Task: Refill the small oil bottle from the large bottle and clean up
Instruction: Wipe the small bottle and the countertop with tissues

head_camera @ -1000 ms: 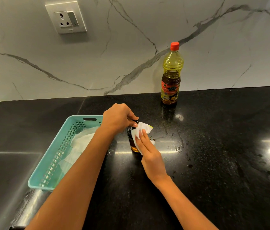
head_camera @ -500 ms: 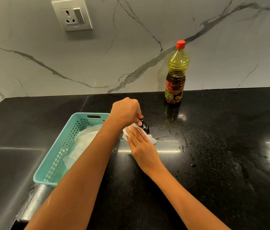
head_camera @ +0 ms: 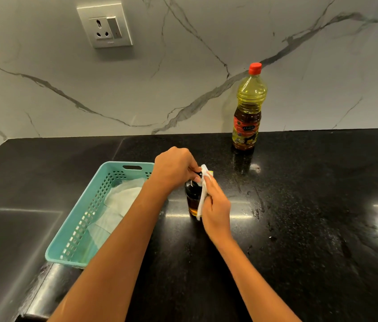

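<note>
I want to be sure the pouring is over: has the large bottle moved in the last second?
No. The large bottle stays at the wall, its red cap against the same grey vein as before.

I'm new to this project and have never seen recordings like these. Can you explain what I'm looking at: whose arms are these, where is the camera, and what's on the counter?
There is no machine here. These are a person's two bare arms, filmed by one wide-angle camera worn on their head that looks forward and down. That is why the arms enter from the bottom edge.

The left hand grips the top of the small oil bottle, which stands on the black counter. The right hand holds a white tissue against the bottle's side, apparently wiping it.

To the left sits a teal basket with white paper in it. At the back, by the marble wall, the large oil bottle stands upright with its red cap on.
</note>
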A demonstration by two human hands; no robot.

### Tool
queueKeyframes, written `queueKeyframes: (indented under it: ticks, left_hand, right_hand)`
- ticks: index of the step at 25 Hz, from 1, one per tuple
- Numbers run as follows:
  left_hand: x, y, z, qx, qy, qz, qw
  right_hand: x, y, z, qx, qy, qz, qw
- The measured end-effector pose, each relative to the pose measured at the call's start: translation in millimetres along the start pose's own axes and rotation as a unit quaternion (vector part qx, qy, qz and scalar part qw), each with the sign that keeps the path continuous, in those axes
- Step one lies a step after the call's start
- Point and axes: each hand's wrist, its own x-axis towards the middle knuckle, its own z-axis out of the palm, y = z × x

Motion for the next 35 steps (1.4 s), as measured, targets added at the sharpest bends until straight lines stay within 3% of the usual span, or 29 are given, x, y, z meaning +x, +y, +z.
queueKeyframes:
  ticks: [4, 10, 13, 18, 23, 25, 28, 30, 33, 35]
  left_hand:
    - [0.4, -1.0, 1.1, 0.003, -0.008, 0.003, 1.000]
    - [2.2, -1.5, 1.9, -0.010, -0.012, 0.004, 1.000]
    - [1.9, -1.6, 0.8, -0.008, -0.005, 0.004, 1.000]
    - [1.4, -2.3, 1.3, -0.016, 0.004, -0.001, 1.000]
    - [2.1, -2.5, 1.6, -0.018, -0.003, -0.001, 1.000]
    - [2.0, -2.7, 1.4, -0.019, -0.003, -0.004, 1.000]
    - [2.3, -2.8, 1.6, -0.026, -0.003, -0.006, 1.000]
    - [2.1, -2.9, 1.8, -0.023, -0.003, -0.005, 1.000]
    - [2.5, -2.6, 1.2, -0.026, -0.005, -0.003, 1.000]
    - [2.8, -2.4, 0.7, -0.027, -0.005, -0.003, 1.000]
  right_hand:
    - [42.0, -3.0, -9.2, 0.064, -0.068, 0.107, 0.990]
    - [-14.4, 22.0, 1.0, 0.069, -0.016, 0.234, 0.970]
    - [-3.7, 13.9, -0.1, 0.094, -0.018, 0.233, 0.968]
    - [-18.3, -0.5, 6.0, -0.003, -0.020, 0.076, 0.997]
    - [-29.2, 19.4, 4.0, -0.041, -0.035, 0.183, 0.982]
    - [-28.6, 16.3, -0.4, -0.078, 0.027, 0.124, 0.989]
    - [-28.4, 18.3, -7.4, -0.165, 0.071, -0.088, 0.980]
    - [-25.1, 26.1, -17.6, -0.226, 0.031, -0.189, 0.955]
    - [-19.6, 34.8, -33.9, -0.348, -0.058, -0.265, 0.897]
    - [-14.2, 30.4, -41.2, -0.372, -0.080, -0.325, 0.866]
